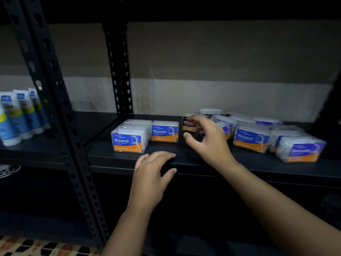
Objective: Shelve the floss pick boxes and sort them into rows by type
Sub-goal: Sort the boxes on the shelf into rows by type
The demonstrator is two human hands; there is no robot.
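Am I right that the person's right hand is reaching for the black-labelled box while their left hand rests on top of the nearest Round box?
Not quite. The head view shows the right hand at the black-labelled box, as you say, but the left hand rests on the front edge of the shelf, in front of the nearest Round box and apart from it.

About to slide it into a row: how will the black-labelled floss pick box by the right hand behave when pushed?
The black-labelled box looks like a rigid clear plastic case, so it should probably slide without flexing. It stands upright on a narrow base, so a high push may tip it. The dark shelf looks smooth, so it likely moves easily.
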